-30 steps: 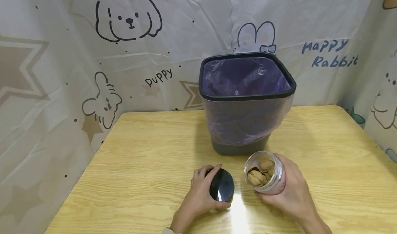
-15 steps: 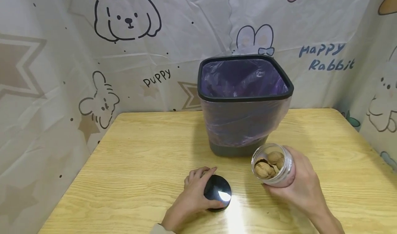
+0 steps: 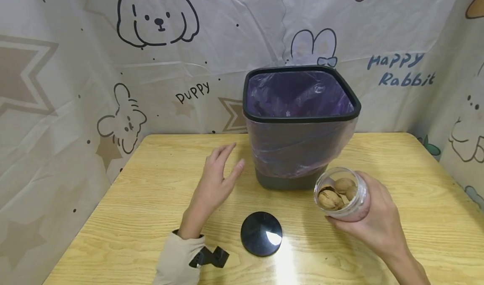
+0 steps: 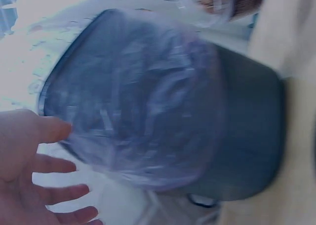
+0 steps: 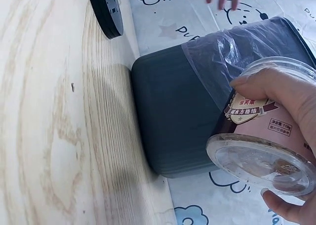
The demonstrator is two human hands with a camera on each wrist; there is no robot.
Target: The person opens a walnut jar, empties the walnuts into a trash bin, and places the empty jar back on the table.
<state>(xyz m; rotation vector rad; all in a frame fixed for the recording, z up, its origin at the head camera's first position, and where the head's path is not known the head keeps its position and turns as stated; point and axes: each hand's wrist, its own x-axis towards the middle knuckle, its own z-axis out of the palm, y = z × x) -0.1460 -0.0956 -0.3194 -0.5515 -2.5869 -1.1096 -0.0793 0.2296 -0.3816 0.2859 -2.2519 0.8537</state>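
Note:
My right hand [image 3: 378, 218] grips a clear plastic jar [image 3: 361, 211] with a pink label, its open mouth tilted up toward the head camera. Several walnuts [image 3: 330, 199] lie inside it. In the right wrist view the thumb and fingers wrap the jar [image 5: 269, 123], and its clear base shows. My left hand [image 3: 213, 182] is raised left of the bin with spread fingers and holds nothing. The left wrist view shows that hand [image 4: 37, 175] apart from the bin. On the table, a round black lid [image 3: 261, 234] lies flat between the two hands.
A grey bin [image 3: 291, 183] with a black rim and a purple plastic liner stands toward the back of the wooden table [image 3: 151, 218]. A printed cloth [image 3: 211, 33] hangs behind. The left wrist carries a black strap [image 3: 206, 257].
My left hand has let go of the black lid and moved up and left, toward the bin's side. My right hand has carried the jar a little to the right.

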